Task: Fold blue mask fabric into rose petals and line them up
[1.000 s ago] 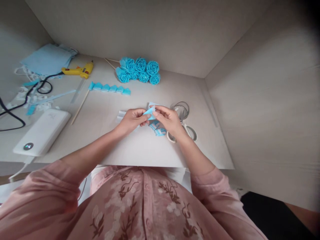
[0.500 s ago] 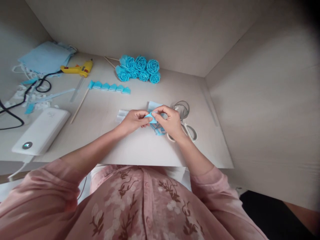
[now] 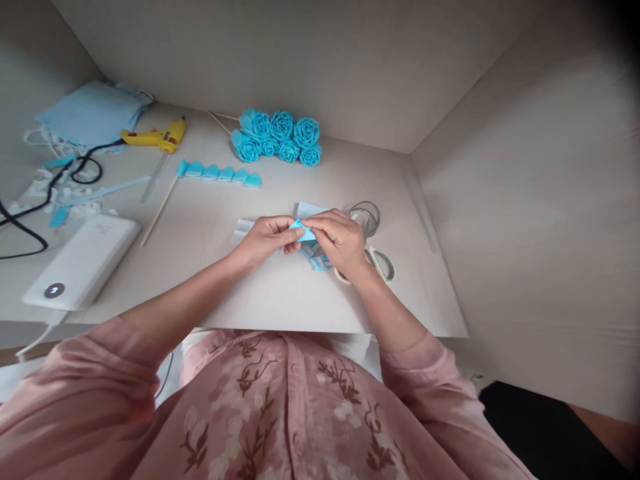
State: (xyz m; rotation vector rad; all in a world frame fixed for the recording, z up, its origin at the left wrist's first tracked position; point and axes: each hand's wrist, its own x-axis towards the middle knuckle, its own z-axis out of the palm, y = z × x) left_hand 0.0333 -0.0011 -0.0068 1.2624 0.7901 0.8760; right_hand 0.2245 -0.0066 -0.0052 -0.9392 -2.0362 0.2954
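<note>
Between my two hands is a small blue fabric piece point(image 3: 304, 231), folded at its upper edge. My left hand point(image 3: 267, 241) pinches its left side with the thumb on top. The fingers of my right hand point(image 3: 341, 240) close on its right edge. Below the hands lie several blue and grey cut pieces point(image 3: 317, 257). A pale blue piece point(image 3: 309, 209) lies just behind them, and white strips point(image 3: 243, 229) sit left of my left hand. Scissors with cream handles point(image 3: 384, 265) are partly hidden beneath my right hand, next to a tape roll point(image 3: 371, 217).
Several blue fabric roses point(image 3: 283, 137) stand at the back. A stick point(image 3: 160, 212) with a row of blue folded petals point(image 3: 220, 174) lies left of centre. Further left are a yellow glue gun point(image 3: 155, 137), stacked masks point(image 3: 93, 113), scraps, a black cable and a white power bank point(image 3: 83, 262).
The blue fabric piece has tilted, its folded edge turned a little in my fingers. My right hand's fingers have shifted slightly over its upper right edge.
</note>
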